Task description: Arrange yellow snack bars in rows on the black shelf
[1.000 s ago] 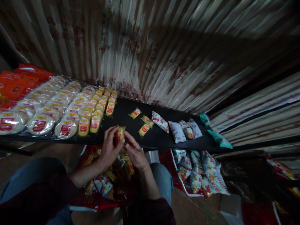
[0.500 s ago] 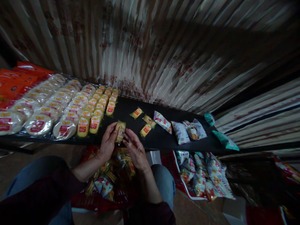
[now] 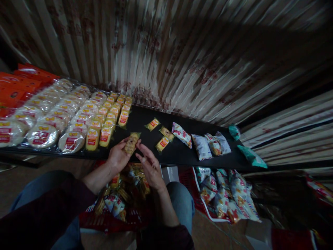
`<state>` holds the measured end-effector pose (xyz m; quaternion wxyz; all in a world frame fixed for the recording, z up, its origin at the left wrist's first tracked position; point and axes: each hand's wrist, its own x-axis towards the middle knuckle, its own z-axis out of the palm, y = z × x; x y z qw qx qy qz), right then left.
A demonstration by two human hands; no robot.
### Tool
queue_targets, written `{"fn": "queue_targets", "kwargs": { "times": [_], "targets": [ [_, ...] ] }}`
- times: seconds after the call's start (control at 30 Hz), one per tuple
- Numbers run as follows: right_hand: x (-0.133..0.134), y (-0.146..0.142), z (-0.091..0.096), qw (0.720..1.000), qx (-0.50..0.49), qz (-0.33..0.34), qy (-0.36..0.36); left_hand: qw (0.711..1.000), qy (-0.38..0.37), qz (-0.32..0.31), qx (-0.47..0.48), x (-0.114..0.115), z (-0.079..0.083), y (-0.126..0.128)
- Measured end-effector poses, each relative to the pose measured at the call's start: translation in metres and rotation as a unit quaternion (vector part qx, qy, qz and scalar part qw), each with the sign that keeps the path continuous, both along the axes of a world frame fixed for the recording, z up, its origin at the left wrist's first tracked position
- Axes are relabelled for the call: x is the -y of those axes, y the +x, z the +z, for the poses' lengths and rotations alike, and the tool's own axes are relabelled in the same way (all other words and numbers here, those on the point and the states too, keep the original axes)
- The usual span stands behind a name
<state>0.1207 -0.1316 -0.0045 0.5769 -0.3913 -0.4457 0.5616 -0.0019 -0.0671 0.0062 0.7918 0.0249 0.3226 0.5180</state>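
My left hand (image 3: 119, 154) is closed on a small wrapped cake (image 3: 132, 143), its clear wrapper showing a tan, dark-flecked side. Just to the right is my right hand (image 3: 150, 166), thumb and fingers apart; a fingertip is at the wrapper's edge, and whether it touches I cannot tell. Beyond the hands on the black shelf (image 3: 140, 118) lie loose wrapped cakes: one (image 3: 152, 124) with its orange label up, another (image 3: 162, 143) nearer, and a third (image 3: 167, 133) label-down beside it. Left of my hands, similar yellow cakes (image 3: 106, 135) stand in overlapping rows.
Round white packaged cakes (image 3: 43, 135) and orange packets (image 3: 15, 92) fill the shelf's left. Striped snack bags (image 3: 201, 147) and green packets (image 3: 252, 156) lie right. Below are a red basket (image 3: 109, 222) of cakes between my knees and another basket (image 3: 197, 187) of bags. A striped curtain (image 3: 156, 62) hangs behind.
The cake in my left hand has turned and tilted, its top now leaning right. My right hand's fingers have shifted slightly around its edge. The view has moved a little.
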Motion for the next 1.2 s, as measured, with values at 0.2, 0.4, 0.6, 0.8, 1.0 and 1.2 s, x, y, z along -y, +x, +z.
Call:
{"fn": "queue_targets", "kwargs": {
  "times": [0.2,0.4,0.6,0.8,1.0,1.2],
  "targets": [
    [0.001,0.0,0.002,0.999,0.047,0.001,0.018,0.999,-0.042,-0.01,0.01,-0.004,0.002,0.003],
    [0.003,0.003,0.007,0.992,0.124,0.0,0.003,0.999,-0.042,-0.013,-0.004,-0.002,0.002,0.004],
    [0.004,0.001,0.009,0.983,0.182,-0.022,0.025,0.999,-0.003,-0.031,-0.022,-0.003,-0.003,0.004],
    [0.004,-0.004,0.01,0.957,0.272,-0.05,0.093,0.998,-0.017,-0.019,-0.063,-0.004,-0.008,0.005],
    [0.003,-0.009,0.014,0.943,0.295,-0.075,0.132,0.997,-0.048,-0.023,-0.059,-0.005,-0.004,0.006],
    [0.003,-0.01,0.014,0.922,0.345,-0.067,0.164,0.993,-0.083,-0.047,-0.069,-0.004,0.004,0.006]
  ]
}}
